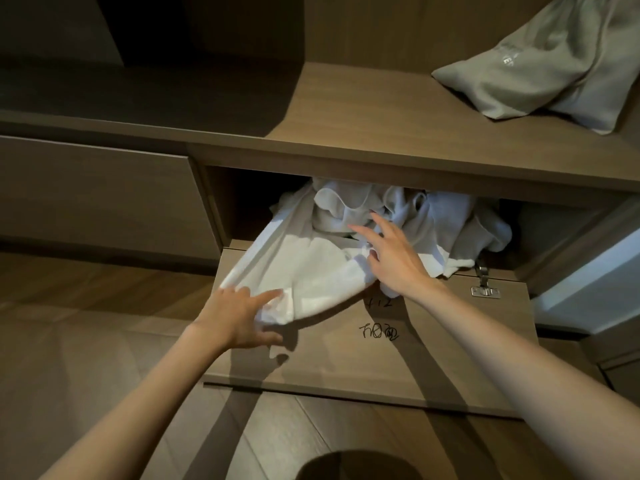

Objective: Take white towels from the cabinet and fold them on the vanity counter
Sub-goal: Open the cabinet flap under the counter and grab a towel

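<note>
Over the door (415,358), towel (311,271) seemingly in left grip (239,315)

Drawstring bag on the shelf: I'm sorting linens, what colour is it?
The bag is pale grey; head view.

— What is seen down low?
— A brown wooden floor (86,341) is seen, laid in slanted boards.
— And higher up?
— A brown shelf (363,109) is lit on the right and dark on the left. A grey cloth bag (554,71) is laid on it. A closed drawer (93,192) is set below.
</note>
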